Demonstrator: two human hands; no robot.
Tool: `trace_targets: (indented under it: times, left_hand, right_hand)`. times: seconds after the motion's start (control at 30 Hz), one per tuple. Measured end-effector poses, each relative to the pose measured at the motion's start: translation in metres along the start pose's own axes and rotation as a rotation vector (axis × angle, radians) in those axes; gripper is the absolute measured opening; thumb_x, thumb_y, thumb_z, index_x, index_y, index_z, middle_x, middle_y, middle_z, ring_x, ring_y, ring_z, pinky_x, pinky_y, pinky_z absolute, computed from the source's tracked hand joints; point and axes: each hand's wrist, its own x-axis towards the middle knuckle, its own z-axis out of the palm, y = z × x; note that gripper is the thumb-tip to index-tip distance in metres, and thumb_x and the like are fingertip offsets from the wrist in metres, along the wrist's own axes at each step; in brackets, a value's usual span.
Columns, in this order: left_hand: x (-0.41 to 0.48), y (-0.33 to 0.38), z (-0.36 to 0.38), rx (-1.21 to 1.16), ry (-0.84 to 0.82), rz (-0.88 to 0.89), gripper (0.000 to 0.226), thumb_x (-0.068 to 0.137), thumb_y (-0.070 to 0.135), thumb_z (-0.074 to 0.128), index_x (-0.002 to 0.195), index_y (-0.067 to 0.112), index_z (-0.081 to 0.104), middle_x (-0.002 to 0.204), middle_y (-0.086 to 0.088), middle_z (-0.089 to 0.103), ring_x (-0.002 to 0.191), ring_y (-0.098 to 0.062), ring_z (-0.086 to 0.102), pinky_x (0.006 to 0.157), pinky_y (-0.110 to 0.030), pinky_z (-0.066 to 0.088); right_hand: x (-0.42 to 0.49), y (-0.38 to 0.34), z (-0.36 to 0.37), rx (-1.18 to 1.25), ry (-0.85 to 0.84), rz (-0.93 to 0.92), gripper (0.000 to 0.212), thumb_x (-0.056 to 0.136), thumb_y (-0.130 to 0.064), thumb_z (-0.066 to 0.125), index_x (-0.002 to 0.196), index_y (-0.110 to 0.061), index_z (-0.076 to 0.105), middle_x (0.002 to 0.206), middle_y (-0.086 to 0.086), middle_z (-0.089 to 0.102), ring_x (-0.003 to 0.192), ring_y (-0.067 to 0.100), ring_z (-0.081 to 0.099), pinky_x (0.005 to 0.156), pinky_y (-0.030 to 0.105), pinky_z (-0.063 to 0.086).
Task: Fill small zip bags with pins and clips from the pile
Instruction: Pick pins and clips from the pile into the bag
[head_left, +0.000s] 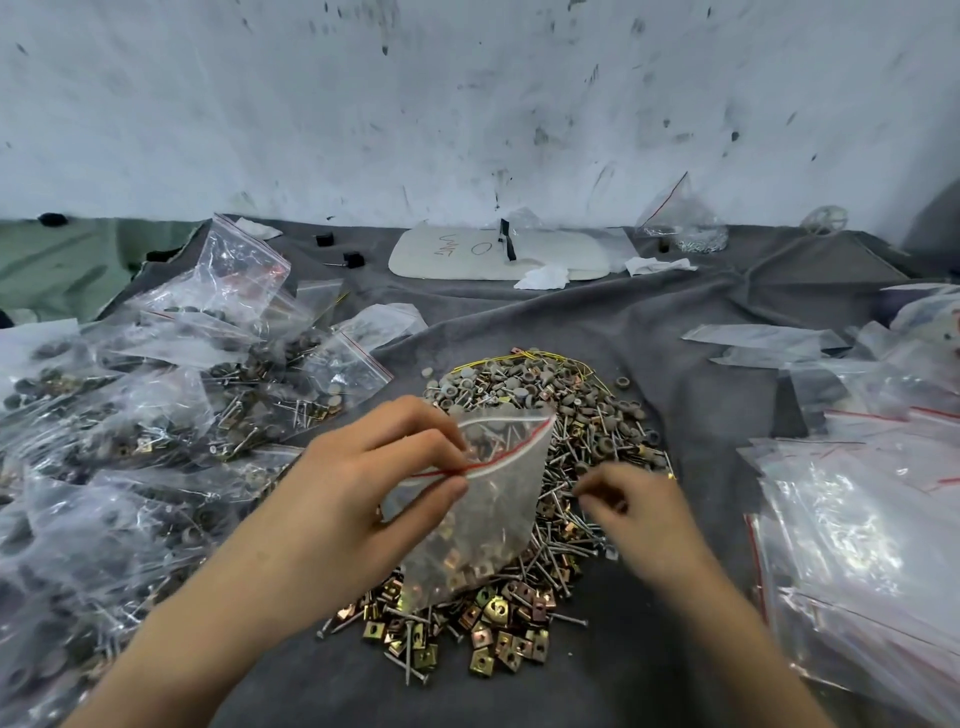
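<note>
The left hand (363, 483) holds a zip bag (488, 499) over the near side of the pile (561, 415), its fingers pinching the bag's red-lined mouth open. A few clips lie inside. The right hand (639, 514) curls its fingers onto pins at the pile's right edge, but it is too blurred to tell whether they grasp any. Filled bags (156, 389) lie left of the pile.

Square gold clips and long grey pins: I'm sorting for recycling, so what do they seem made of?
The square gold clips look like plated sheet metal: iridescent yellow-bronze sheen. The long grey pins seem steel: thin, silvery, glinting shafts.
</note>
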Motion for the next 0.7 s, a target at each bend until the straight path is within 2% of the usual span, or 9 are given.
trace_targets:
  times: [0.07, 0.17, 0.23, 0.37, 0.47, 0.53, 0.7]
  left_hand:
    - [-0.003, 0.001, 0.002, -0.021, 0.013, -0.014, 0.021, 0.092, 0.028, 0.054, 0.089, 0.013, 0.069, 0.102, 0.007, 0.062, 0.092, -0.003, 0.062, 0.078, -0.018, 0.047]
    - [-0.004, 0.000, 0.003, -0.035, 0.025, -0.028, 0.022, 0.092, 0.028, 0.054, 0.088, 0.012, 0.069, 0.102, 0.008, 0.062, 0.092, -0.002, 0.062, 0.078, -0.019, 0.047]
    - [-0.005, 0.000, 0.003, -0.041, 0.029, -0.045, 0.023, 0.092, 0.029, 0.054, 0.088, 0.012, 0.069, 0.102, 0.008, 0.062, 0.092, -0.003, 0.062, 0.079, -0.019, 0.047]
    - [-0.005, -0.001, 0.005, -0.042, 0.040, -0.058, 0.023, 0.092, 0.029, 0.054, 0.088, 0.013, 0.069, 0.102, 0.008, 0.062, 0.092, -0.001, 0.062, 0.080, -0.017, 0.046]
    - [-0.007, -0.001, 0.006, -0.046, 0.055, -0.072, 0.022, 0.091, 0.029, 0.054, 0.087, 0.013, 0.069, 0.103, 0.009, 0.062, 0.094, 0.001, 0.061, 0.081, -0.013, 0.044]
    - [-0.009, -0.002, 0.006, -0.049, 0.061, -0.081, 0.022, 0.091, 0.030, 0.054, 0.087, 0.014, 0.069, 0.104, 0.009, 0.062, 0.095, 0.002, 0.061, 0.082, -0.010, 0.042]
    - [-0.011, -0.009, 0.005, -0.052, 0.113, -0.136, 0.025, 0.090, 0.030, 0.052, 0.089, 0.012, 0.070, 0.105, 0.010, 0.064, 0.098, 0.002, 0.061, 0.085, -0.009, 0.042]
  right_hand:
    - [-0.001, 0.013, 0.019, -0.139, -0.051, 0.015, 0.015, 0.089, -0.016, 0.064, 0.101, -0.020, 0.069, 0.101, -0.003, 0.062, 0.098, 0.014, 0.058, 0.087, 0.022, 0.043]
    - [-0.002, 0.016, 0.025, -0.162, -0.004, 0.026, 0.018, 0.089, -0.022, 0.063, 0.106, -0.022, 0.067, 0.103, -0.006, 0.056, 0.104, 0.013, 0.055, 0.091, 0.023, 0.042]
    - [-0.002, 0.014, 0.026, -0.202, -0.029, 0.029, 0.022, 0.089, -0.027, 0.064, 0.110, -0.022, 0.066, 0.108, -0.005, 0.054, 0.107, 0.013, 0.052, 0.093, 0.025, 0.042]
    - [-0.002, 0.012, 0.027, -0.229, -0.065, 0.037, 0.017, 0.088, -0.028, 0.064, 0.105, -0.025, 0.064, 0.104, -0.009, 0.049, 0.107, 0.012, 0.050, 0.090, 0.025, 0.042]
    - [-0.002, 0.011, 0.028, -0.166, -0.030, 0.045, 0.008, 0.087, -0.022, 0.066, 0.091, -0.027, 0.062, 0.097, -0.011, 0.049, 0.102, 0.012, 0.049, 0.087, 0.024, 0.041]
    - [-0.003, 0.012, 0.029, -0.051, 0.026, 0.071, 0.012, 0.085, -0.020, 0.068, 0.082, -0.028, 0.059, 0.090, -0.013, 0.050, 0.095, 0.011, 0.051, 0.084, 0.025, 0.041]
    - [-0.003, 0.012, 0.032, 0.054, 0.127, 0.094, 0.010, 0.084, -0.016, 0.069, 0.086, -0.025, 0.066, 0.090, -0.011, 0.055, 0.085, 0.009, 0.054, 0.080, 0.022, 0.042]
